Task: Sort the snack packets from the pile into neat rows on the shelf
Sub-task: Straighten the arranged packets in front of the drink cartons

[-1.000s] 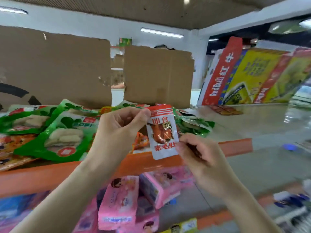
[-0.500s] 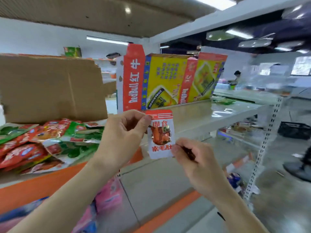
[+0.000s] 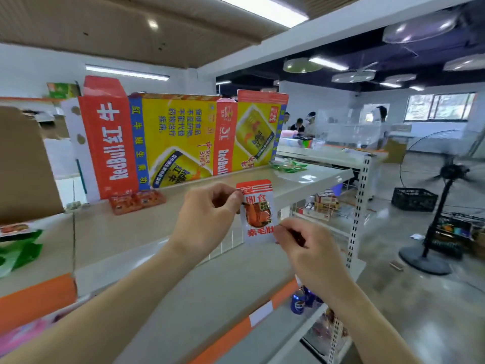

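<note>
A small white and red snack packet (image 3: pixel 258 211) hangs upright in the air in front of the shelf (image 3: pixel 162 222). My left hand (image 3: pixel 207 216) pinches its top left corner. My right hand (image 3: pixel 307 250) pinches its bottom right corner. On the shelf board, against the flattened Red Bull carton (image 3: pixel 168 143), lies a short row of red packets (image 3: pixel 137 200). A small heap of green packets (image 3: pixel 288 166) sits at the shelf's far right end. The edge of the pile (image 3: pixel 18 245), green and red packets, shows at the far left.
A brown cardboard sheet (image 3: pixel 23 169) stands at the left. Lower shelves hold cans (image 3: pixel 298 306) and boxes (image 3: pixel 325 203). A standing fan (image 3: pixel 443 200) and a black crate (image 3: pixel 414 199) are on the floor to the right. People stand at a counter behind.
My view has swung right, away from the packet pile toward the bare stretch of shelf and the Red Bull carton. Both hands keep the same pinch on the packet.
</note>
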### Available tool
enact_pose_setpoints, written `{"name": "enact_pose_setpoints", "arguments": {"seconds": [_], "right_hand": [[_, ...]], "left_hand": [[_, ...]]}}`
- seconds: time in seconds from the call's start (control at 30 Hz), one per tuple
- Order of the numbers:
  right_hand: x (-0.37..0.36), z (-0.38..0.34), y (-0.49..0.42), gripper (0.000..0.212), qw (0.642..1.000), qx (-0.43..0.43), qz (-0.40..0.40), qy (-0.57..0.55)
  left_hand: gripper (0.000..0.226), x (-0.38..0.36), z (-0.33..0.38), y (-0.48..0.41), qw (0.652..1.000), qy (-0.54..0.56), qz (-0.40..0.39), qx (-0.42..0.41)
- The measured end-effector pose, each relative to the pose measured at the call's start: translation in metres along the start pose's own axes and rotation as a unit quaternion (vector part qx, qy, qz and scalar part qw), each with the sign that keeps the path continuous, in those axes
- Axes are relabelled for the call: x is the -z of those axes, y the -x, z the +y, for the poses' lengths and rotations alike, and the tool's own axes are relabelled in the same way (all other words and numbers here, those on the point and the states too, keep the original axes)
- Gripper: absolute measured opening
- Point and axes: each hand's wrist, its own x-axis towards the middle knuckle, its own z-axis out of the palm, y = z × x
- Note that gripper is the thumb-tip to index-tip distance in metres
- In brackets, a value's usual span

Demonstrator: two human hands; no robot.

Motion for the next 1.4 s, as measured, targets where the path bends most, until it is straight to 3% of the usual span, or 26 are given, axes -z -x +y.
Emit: {"name": "enact_pose_setpoints", "arguments": {"seconds": [0.4, 0.53, 0.8, 1.1, 1.4], "right_hand": [[0.016, 0.073, -0.095, 0.026, 1.000, -0.002, -0.003, 0.030], [0.012, 0.096, -0.154, 0.029, 0.999, -0.027, -0.016, 0.024], [-0.011, 0.126, -0.260, 0.037, 0.998, 0.004, -0.056, 0.018], [-0.053, 0.176, -0.314, 0.032, 0.989, 0.025, -0.113, 0.093], [-0.056, 0.191, -0.361, 0.026, 0.973, 0.081, -0.198, 0.085]], "left_hand": [[0.022, -0.074, -0.028, -0.102, 1.000, -0.019, 0.018, -0.007], [0.019, -0.085, -0.049, -0.156, 0.999, -0.037, 0.027, -0.004], [0.020, -0.088, -0.081, -0.251, 0.996, -0.069, 0.054, 0.011], [0.020, -0.097, -0.137, -0.294, 0.984, -0.143, 0.054, 0.091], [0.018, -0.107, -0.152, -0.317, 0.967, -0.190, 0.096, 0.140]]}}
